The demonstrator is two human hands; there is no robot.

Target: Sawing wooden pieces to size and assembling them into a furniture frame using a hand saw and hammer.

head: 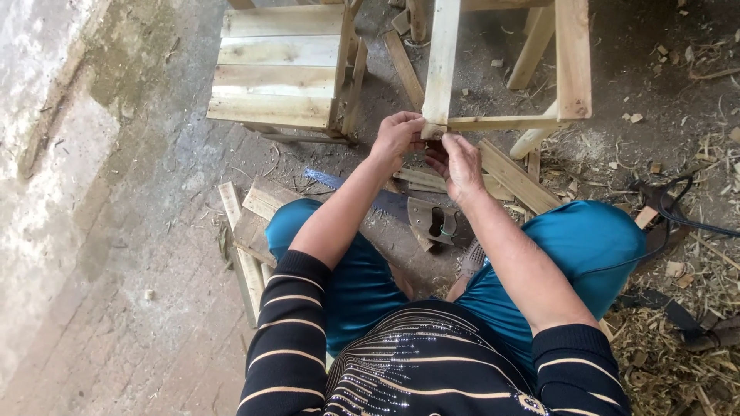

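An unfinished wooden frame (441,69) of pale planks stands on the ground in front of me, with a thin cross slat (501,122) joined to its upright. My left hand (397,135) grips the lower end of the upright at that joint. Just below the same corner, my right hand (461,163) has its fingers curled and touching the wood. Whether the right hand holds anything small is hidden. A hand saw (385,202) with a wooden handle lies on the ground between my knees.
A finished slatted wooden stool (277,69) stands at the upper left. Loose planks (247,223) lie under my left knee and more boards (516,179) under the frame. Wood chips and shavings (678,339) cover the ground at right, with a dark cable (678,216).
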